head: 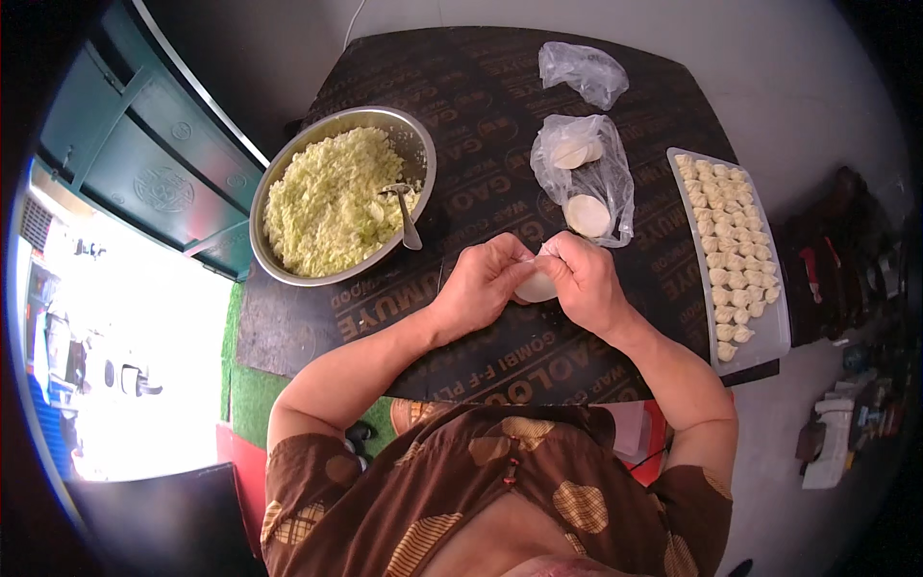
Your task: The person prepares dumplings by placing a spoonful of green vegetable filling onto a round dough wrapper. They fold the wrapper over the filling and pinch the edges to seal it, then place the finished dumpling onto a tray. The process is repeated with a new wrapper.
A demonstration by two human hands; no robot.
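Note:
Between my two hands is a round, thin dough wrapper (537,287), pinched along its far edge. My left hand (487,278) grips it from the left with thumb and fingertips, and my right hand (585,280) grips it from the right. The fingers hide the wrapper's upper part, so I cannot tell whether filling is inside. Just beyond my hands, a small stack of round wrappers (588,216) lies at the mouth of a clear plastic bag (619,173). More wrappers (575,150) show within the bag.
At the left stands a steel bowl (427,162) of chopped pale-green filling (328,202), a metal spoon (409,223) leaning at its rim. A plastic tray (768,339) with rows of small pleated dumplings (728,238) lies on the right. A crumpled plastic bag (583,71) rests on the far tabletop (461,94).

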